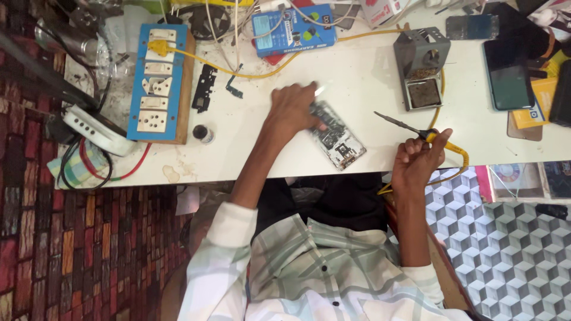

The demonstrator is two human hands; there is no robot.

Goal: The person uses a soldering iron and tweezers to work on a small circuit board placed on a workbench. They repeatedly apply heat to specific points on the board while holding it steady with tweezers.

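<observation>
1. Now the left hand lies flat on an opened phone, with the fingers spread and pressing on its top end. It does not grip the phone, it only holds it down.
2. The phone lies on the white surface, near the front edge, with its inside parts showing.
3. The right hand is closed tight around the yellow handle of a soldering iron. The thin metal tip points to the left, up in the air, a little way off from the phone.
4. A yellow cord runs from the iron over the edge of the surface.
5. The iron's grey stand sits behind the right hand, and a blue socket board sits far to the left.
6. I think the tip may be hot. If it swings too far left, it could burn the fingers on the phone.
7. The phone sits close to the edge. If the left hand slips, the phone could slide and fall off.
8. The cord hangs low. If it snags, it could tug the iron.
</observation>
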